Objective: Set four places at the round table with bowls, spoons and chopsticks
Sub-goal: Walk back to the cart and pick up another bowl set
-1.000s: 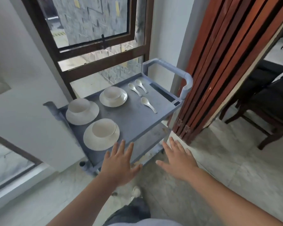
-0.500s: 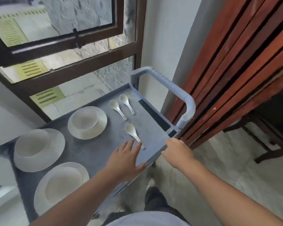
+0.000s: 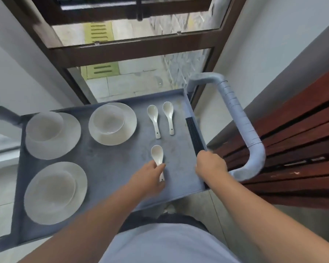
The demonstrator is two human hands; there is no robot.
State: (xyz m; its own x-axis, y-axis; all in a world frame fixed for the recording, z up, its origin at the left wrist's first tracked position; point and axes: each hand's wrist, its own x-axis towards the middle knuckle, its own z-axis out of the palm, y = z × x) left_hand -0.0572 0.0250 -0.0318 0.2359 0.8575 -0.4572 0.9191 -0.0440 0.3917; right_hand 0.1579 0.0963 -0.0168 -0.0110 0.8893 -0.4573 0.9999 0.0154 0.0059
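Three white bowls (image 3: 108, 120) (image 3: 44, 126) (image 3: 51, 188), each on a white plate, stand on the left half of a grey cart tray (image 3: 122, 164). Two white spoons (image 3: 153, 116) (image 3: 168, 112) lie side by side at the far right. A third spoon (image 3: 157, 153) lies nearer to me, and my left hand (image 3: 147, 174) pinches its handle. A bundle of black chopsticks (image 3: 193, 133) lies along the tray's right edge. My right hand (image 3: 210, 165) is closed over their near end.
The cart's grey handle (image 3: 237, 118) arches over its right side. A red-brown folding wooden door (image 3: 292, 149) stands close on the right. A dark-framed window (image 3: 141, 50) is right behind the cart, with white wall on both sides.
I have stepped up to the cart. My left hand went from spread open to pinching the near spoon's handle. My right hand closed on the chopsticks' near end.
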